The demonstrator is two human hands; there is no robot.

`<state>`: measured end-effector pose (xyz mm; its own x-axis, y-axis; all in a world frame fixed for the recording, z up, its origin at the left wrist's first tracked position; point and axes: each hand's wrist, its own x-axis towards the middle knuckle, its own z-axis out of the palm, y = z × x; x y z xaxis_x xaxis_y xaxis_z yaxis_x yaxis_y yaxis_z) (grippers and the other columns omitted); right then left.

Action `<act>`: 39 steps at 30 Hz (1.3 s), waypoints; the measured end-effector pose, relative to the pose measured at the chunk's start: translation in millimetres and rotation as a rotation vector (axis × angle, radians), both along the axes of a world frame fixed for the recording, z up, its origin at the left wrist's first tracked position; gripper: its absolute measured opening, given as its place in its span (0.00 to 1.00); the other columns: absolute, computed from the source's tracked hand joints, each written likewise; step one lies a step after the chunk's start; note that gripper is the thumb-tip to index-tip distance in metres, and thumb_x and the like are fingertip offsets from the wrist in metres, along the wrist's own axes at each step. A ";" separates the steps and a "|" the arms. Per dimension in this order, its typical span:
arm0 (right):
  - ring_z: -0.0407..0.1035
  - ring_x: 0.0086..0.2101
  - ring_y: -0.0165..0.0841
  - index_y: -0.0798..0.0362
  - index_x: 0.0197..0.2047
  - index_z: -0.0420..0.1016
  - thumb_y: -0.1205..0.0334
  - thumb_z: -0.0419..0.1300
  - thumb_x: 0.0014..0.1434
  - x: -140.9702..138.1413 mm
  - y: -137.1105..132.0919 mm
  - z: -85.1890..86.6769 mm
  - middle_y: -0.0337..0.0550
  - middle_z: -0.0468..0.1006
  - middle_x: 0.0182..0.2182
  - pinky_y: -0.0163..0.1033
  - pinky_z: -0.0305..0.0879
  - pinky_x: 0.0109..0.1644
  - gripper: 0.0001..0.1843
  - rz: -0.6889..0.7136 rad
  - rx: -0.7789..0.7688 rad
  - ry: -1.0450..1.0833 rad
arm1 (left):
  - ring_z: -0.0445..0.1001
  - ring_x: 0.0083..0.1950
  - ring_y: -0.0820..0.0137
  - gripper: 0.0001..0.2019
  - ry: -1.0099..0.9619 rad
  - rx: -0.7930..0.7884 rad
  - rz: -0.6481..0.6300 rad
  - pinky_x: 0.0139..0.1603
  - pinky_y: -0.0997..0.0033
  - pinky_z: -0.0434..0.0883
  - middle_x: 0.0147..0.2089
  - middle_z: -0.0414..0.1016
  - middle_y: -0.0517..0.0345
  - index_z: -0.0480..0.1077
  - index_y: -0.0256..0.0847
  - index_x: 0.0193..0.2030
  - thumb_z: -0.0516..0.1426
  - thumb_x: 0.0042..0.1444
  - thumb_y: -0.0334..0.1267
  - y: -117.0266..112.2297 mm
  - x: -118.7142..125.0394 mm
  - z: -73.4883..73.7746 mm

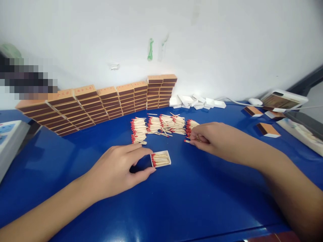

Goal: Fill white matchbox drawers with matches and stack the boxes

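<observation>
A white matchbox tray (170,161) rests on the blue tabletop, with a layer of red-headed matches (160,159) inside. My left hand (118,168) holds the tray's left end, its thumb at the near corner and forefinger at the far one. To the right, my right hand (214,139) is closed in a pinch at the edge of a heap of matches (191,125). One match (187,141) pokes out at its fingertips; whether more are in the pinch is hidden. Further heaps of matches (165,124) lie just behind the tray.
Stacked matchboxes (101,104) line the wall at the back left. Empty white trays (196,101) are piled behind the matches. Loose matchboxes (268,130), a white cable (237,104) and a dark phone-like slab (306,122) lie at right. A white box (12,144) stands at far left.
</observation>
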<state>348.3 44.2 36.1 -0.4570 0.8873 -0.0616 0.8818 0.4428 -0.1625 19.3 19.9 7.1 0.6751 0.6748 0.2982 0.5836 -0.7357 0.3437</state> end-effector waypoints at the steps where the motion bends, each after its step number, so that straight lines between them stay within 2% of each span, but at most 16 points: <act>1: 0.69 0.28 0.34 0.50 0.35 0.76 0.57 0.58 0.70 -2.6 -0.7 1.5 0.42 0.79 0.29 0.39 0.55 0.32 0.12 0.007 -0.001 0.009 | 0.68 0.27 0.76 0.13 0.001 -0.003 -0.002 0.28 0.74 0.65 0.31 0.71 0.65 0.78 0.42 0.55 0.62 0.68 0.43 -0.1 0.0 0.2; 6: 0.69 0.28 0.33 0.50 0.37 0.77 0.60 0.60 0.70 -28.0 -12.3 7.3 0.39 0.76 0.27 0.38 0.57 0.32 0.09 0.068 0.060 0.182 | 0.68 0.27 0.75 0.13 -0.005 0.000 -0.002 0.28 0.73 0.65 0.31 0.70 0.65 0.78 0.42 0.55 0.62 0.68 0.43 -0.7 1.0 0.2; 9: 0.70 0.29 0.32 0.51 0.39 0.78 0.63 0.60 0.71 -47.7 -24.1 4.7 0.39 0.79 0.31 0.37 0.59 0.33 0.07 0.164 0.107 0.260 | 0.68 0.27 0.75 0.13 -0.009 -0.006 0.000 0.29 0.73 0.64 0.31 0.70 0.64 0.78 0.43 0.55 0.63 0.68 0.42 -1.3 2.6 0.5; 14: 0.76 0.33 0.34 0.56 0.44 0.79 0.65 0.58 0.73 -71.3 -35.8 -3.6 0.46 0.83 0.38 0.38 0.62 0.34 0.09 0.253 0.096 0.165 | 0.67 0.27 0.75 0.12 -0.008 0.003 0.004 0.28 0.73 0.63 0.31 0.69 0.65 0.78 0.42 0.54 0.63 0.68 0.42 -2.5 5.6 2.3; 18: 0.77 0.34 0.35 0.57 0.44 0.80 0.66 0.57 0.74 -75.9 -36.3 -6.0 0.47 0.84 0.39 0.38 0.63 0.36 0.10 0.273 0.069 0.092 | 0.68 0.27 0.75 0.12 -0.005 0.008 -0.004 0.29 0.73 0.64 0.31 0.69 0.65 0.78 0.42 0.54 0.63 0.67 0.42 -2.6 5.2 1.3; 22: 0.76 0.34 0.34 0.53 0.43 0.79 0.65 0.58 0.73 -62.8 -28.4 -4.9 0.45 0.84 0.38 0.38 0.62 0.35 0.08 0.207 0.137 0.177 | 0.68 0.27 0.75 0.12 -0.010 0.011 0.000 0.29 0.74 0.65 0.31 0.70 0.65 0.78 0.43 0.55 0.62 0.68 0.43 -2.1 2.8 0.4; 25: 0.73 0.31 0.33 0.52 0.43 0.79 0.64 0.59 0.71 -46.9 -15.3 -5.2 0.44 0.83 0.37 0.38 0.59 0.34 0.07 0.044 0.231 0.191 | 0.68 0.27 0.75 0.12 -0.014 0.010 -0.006 0.28 0.74 0.65 0.30 0.70 0.65 0.78 0.43 0.55 0.62 0.68 0.43 -1.6 2.0 0.7; 28: 0.71 0.30 0.34 0.52 0.42 0.80 0.63 0.58 0.71 -35.2 -2.2 -8.7 0.46 0.82 0.36 0.38 0.58 0.33 0.09 -0.071 0.238 0.156 | 0.69 0.26 0.75 0.12 -0.012 0.006 -0.004 0.28 0.74 0.65 0.30 0.70 0.64 0.78 0.42 0.55 0.62 0.68 0.43 -1.3 2.0 1.1; 34: 0.72 0.31 0.35 0.53 0.43 0.80 0.64 0.57 0.70 -33.5 6.3 -16.4 0.46 0.82 0.37 0.39 0.60 0.35 0.09 -0.089 0.178 0.074 | 0.70 0.27 0.74 0.13 -0.012 0.021 -0.011 0.29 0.73 0.66 0.31 0.71 0.64 0.78 0.42 0.55 0.62 0.68 0.43 -1.0 1.0 0.2; 39: 0.71 0.31 0.35 0.53 0.42 0.79 0.63 0.55 0.72 -36.9 5.5 -15.2 0.46 0.81 0.37 0.39 0.60 0.35 0.11 -0.095 0.141 0.052 | 0.70 0.28 0.74 0.13 -0.007 0.022 -0.011 0.30 0.73 0.67 0.31 0.70 0.64 0.78 0.42 0.55 0.63 0.68 0.43 -2.7 -1.2 0.6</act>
